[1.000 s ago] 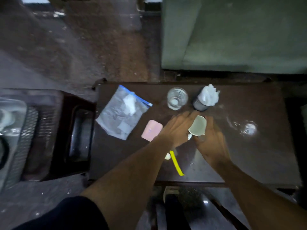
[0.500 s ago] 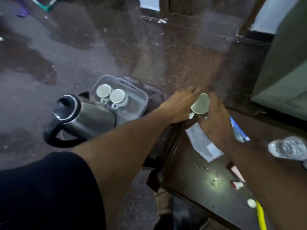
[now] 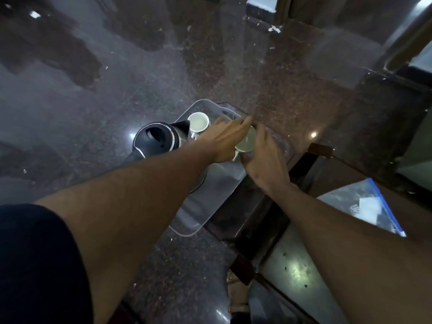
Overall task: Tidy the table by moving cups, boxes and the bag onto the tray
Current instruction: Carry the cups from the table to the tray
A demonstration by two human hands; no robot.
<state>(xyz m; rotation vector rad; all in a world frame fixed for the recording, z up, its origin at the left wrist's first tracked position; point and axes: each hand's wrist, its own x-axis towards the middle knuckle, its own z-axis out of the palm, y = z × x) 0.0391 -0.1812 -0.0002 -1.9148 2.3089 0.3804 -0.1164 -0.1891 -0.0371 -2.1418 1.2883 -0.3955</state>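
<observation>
I have both hands out over the clear plastic tray [image 3: 211, 202], which sits on a dark stand beside the table [image 3: 301, 260]. My left hand [image 3: 224, 140] and right hand [image 3: 261, 160] hold one pale cup [image 3: 246, 143] between them, fingers wrapped against its sides from left and right, its open mouth tipped toward me. The cup is above the tray's far right corner; I cannot tell whether its base touches the tray floor, since my hands cover it. A white cup [image 3: 198, 122] stands upright near the tray's far edge, just beside the spout of a black-topped kettle [image 3: 159, 141], which fills the tray's left side, partly hidden under my left forearm. The near end of the tray shows bare plastic. On the table, at its right edge as I see it, a clear zip bag [image 3: 364, 206] with a blue seal strip lies flat, well apart from the tray, with something white inside it.
</observation>
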